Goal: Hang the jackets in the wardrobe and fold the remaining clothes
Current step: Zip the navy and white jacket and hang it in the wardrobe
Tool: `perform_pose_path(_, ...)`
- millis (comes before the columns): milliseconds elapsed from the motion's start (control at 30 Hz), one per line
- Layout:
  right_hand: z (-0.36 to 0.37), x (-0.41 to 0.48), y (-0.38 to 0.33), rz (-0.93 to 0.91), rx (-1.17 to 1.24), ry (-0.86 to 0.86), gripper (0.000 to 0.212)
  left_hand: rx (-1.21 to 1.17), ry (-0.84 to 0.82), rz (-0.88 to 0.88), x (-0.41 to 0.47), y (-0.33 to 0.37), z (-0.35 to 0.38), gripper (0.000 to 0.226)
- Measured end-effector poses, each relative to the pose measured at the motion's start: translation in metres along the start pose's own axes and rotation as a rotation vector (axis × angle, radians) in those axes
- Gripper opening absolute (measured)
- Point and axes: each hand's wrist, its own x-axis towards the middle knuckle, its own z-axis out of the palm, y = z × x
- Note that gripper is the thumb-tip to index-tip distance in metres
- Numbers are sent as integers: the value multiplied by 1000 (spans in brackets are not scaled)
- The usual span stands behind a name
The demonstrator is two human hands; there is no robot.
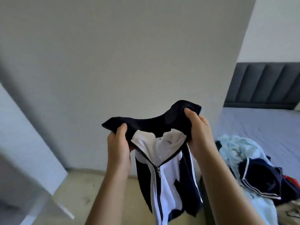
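Holding the navy-and-white jacket [165,181] in mid-air before the wall [129,54], left hand [119,145] and right hand [199,132] each pinch one collar end, grip closed on fabric. Remaining clothes [253,169] lie heaped on the bed [259,124].

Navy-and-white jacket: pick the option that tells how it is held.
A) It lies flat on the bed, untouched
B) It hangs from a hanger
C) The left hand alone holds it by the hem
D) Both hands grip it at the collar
D: the left hand and the right hand each grip one end of the dark collar, and the jacket hangs down between the forearms.
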Motion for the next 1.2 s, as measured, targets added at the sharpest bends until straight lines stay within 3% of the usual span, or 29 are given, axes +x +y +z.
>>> perform_pose_path(267,175,-87,110,109,-133,-298,27,-8,415,76,-18,80,-225,24)
perform_pose_path(500,313,-141,197,127,-345,-675,24,-103,806,119,-36,130,-390,21)
perform_pose_path(600,366,-157,232,139,-421,-881,21,-146,986,151,-37,144,-453,37)
perform_pose_path(633,382,-160,244,141,-446,-942,20,-156,1036,162,-38,148,-470,45)
perform_pose_path(767,449,-166,296,143,-535,-1147,17,-151,1172,162,-40,168,-532,21)
perform_pose_path(967,554,-175,382,193,-709,-1438,8,-188,1428,205,-34,187,-617,25)
perform_pose_path(1200,677,-208,453,85,-1010,-1898,7,-146,1686,266,-22,224,-681,24)
